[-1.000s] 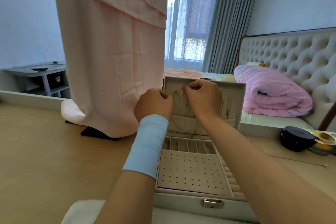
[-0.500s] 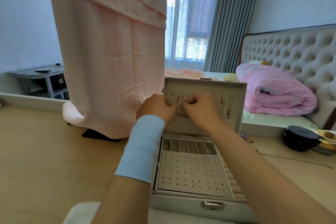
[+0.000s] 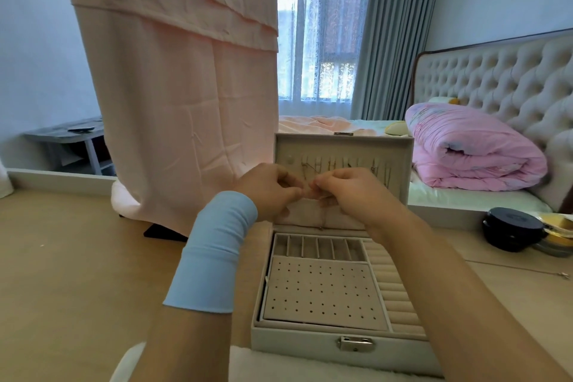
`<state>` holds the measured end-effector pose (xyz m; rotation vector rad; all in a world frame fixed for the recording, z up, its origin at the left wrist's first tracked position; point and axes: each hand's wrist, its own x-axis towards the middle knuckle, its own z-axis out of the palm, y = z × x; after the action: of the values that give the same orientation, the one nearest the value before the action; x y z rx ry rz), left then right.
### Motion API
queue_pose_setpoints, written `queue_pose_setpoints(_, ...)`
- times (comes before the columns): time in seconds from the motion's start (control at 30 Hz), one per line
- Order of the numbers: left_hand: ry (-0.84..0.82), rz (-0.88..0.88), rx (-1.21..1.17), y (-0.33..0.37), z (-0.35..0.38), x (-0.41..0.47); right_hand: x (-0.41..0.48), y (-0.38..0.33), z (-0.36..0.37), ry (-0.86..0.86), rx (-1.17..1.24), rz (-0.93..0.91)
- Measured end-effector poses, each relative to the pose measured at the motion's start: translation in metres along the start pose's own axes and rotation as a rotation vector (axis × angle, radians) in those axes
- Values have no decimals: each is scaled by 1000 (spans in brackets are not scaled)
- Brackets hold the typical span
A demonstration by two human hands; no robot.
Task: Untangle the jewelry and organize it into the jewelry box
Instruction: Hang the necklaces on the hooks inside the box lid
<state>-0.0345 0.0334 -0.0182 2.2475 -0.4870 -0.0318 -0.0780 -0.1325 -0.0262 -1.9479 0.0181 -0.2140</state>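
Note:
An open white jewelry box [image 3: 313, 339] stands on the tan table, its lid upright with a row of hooks and a few thin chains [image 3: 376, 169] hanging from them. In front of the lid, my left hand [image 3: 269, 192] and my right hand [image 3: 350, 189] meet fingertip to fingertip, pinching a thin necklace chain [image 3: 322, 220] that dangles down over the lid's pocket. The box base shows a perforated earring panel [image 3: 322, 291], small slots at the back and ring rolls at the right.
A pink cloth [image 3: 186, 102] hangs at the left behind the box. A black round case [image 3: 511, 232] and a gold-rimmed dish [image 3: 558, 236] sit at the right, with a thin chain [image 3: 527, 270] lying on the table. A bed with a pink quilt lies beyond.
Both hands have dropped from the hook row at the top of the lid to its middle, still pinched together on the chain. The camera has tilted down slightly.

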Motion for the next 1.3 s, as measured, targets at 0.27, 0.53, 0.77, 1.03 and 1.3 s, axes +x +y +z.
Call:
queue_pose_setpoints(0.27,-113,-46,-175,9,36,0,0,3,-9,39,-76,-122)
queue_pose_setpoints(0.53,-30,-21,-90,11,29,-2,2,15,-19,-201,-270,34)
queue_pose_setpoints(0.77,29,74,110,9,24,2,2,23,-5,-158,-248,-6)
queue_pose_setpoints(1.03,135,-1,579,6,23,-3,10,12,-5,107,-268,-222)
queue_pose_setpoints(1.3,184,89,755,-5,41,-2,31,0,-7,171,-283,-300)
